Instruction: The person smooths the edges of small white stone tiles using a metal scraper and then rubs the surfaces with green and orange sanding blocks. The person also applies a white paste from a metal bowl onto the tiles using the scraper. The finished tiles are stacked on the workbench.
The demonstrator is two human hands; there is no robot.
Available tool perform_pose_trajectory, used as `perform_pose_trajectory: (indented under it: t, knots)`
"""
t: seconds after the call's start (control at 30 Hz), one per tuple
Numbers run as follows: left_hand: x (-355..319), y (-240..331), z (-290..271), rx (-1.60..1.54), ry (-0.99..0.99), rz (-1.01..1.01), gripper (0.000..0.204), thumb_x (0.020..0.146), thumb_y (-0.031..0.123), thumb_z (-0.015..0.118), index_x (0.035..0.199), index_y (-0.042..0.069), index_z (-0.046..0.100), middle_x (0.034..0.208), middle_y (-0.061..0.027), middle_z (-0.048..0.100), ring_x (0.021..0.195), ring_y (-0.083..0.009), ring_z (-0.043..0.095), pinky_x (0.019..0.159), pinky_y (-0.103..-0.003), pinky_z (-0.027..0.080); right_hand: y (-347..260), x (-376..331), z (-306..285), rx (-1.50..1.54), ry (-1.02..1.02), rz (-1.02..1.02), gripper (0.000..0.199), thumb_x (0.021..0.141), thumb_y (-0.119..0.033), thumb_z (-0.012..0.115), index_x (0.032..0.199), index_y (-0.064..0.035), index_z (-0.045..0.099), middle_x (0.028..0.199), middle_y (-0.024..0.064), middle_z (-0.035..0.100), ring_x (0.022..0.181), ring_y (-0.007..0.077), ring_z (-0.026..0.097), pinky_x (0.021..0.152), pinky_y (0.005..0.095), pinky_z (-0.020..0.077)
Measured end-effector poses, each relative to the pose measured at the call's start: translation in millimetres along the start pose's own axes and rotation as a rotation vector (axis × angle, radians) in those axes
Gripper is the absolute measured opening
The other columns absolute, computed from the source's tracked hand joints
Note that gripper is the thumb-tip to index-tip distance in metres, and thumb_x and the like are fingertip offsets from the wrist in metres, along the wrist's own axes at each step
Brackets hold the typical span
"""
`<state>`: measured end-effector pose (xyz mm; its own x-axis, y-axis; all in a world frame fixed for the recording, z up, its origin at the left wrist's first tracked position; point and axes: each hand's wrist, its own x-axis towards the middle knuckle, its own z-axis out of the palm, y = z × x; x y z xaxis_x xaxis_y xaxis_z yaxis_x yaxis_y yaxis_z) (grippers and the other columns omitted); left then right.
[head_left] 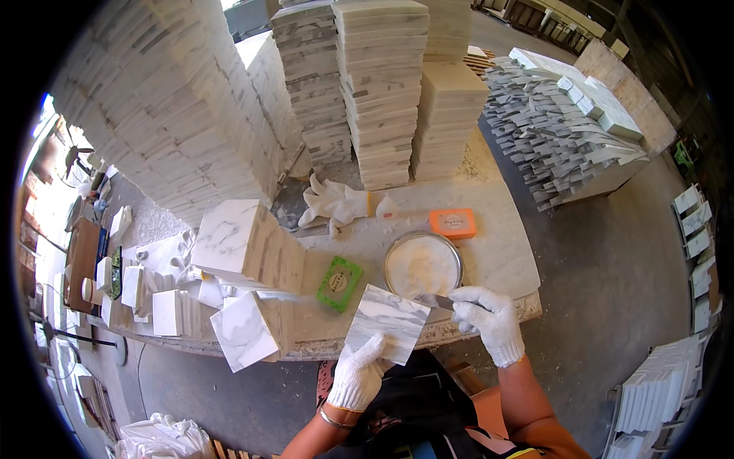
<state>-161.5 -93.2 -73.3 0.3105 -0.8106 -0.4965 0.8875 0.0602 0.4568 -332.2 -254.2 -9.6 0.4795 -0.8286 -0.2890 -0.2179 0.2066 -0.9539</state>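
Note:
My gloved left hand point(361, 375) grips the lower edge of a square marble tile point(386, 321), white with grey veins, tilted up in front of me. In my gloved right hand point(488, 321) is a putty knife point(436, 301), its blade beside the tile's right edge. Just beyond the blade sits a round metal-rimmed dish point(388, 264) of whitish filler point(423, 264). A green box point(339, 283) lies left of the dish, and an orange box point(453, 223) lies behind it. Farther back rests a loose white glove point(332, 202).
Tall stacks of marble tiles point(382, 84) rise at the back of the workbench point(501, 252). To the left stand a shorter stack point(241, 245) and a leaning tile point(245, 333) overhanging the front edge. Right of the bench, grey strips point(547, 130) are piled up.

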Motion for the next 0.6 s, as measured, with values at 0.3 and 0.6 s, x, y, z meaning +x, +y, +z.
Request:
perform_pose_trajectory:
  t: [0.3, 0.6]
  knots:
    - [1.3, -1.8, -4.6, -0.006, 0.009, -0.012, 0.042, 0.096, 0.011, 0.068, 0.135, 0.005, 0.053, 0.119, -0.0088, 0.065, 0.105, -0.0233, 0.067, 0.087, -0.041, 0.058, -1.5, 0.0, -2.5, -0.022, 0.022, -0.016, 0.023, 0.092, -0.012, 0.067, 0.111, -0.0015, 0.074, 0.081, 0.0045, 0.071, 0.065, 0.0074, 0.061, 0.060, 0.0226, 0.0489]
    - [2.3, -1.0, -10.8, 0.030, -0.065, -0.033, 0.054, 0.097, 0.012, 0.064, 0.146, 0.007, 0.045, 0.138, -0.0102, 0.058, 0.125, -0.0282, 0.059, 0.101, -0.048, 0.053, 24.5, 30.1, -15.3, -0.250, 0.096, -0.220, 0.020, 0.094, -0.010, 0.063, 0.108, -0.0009, 0.074, 0.074, 0.0018, 0.067, 0.062, 0.0076, 0.056, 0.058, 0.0238, 0.0457]
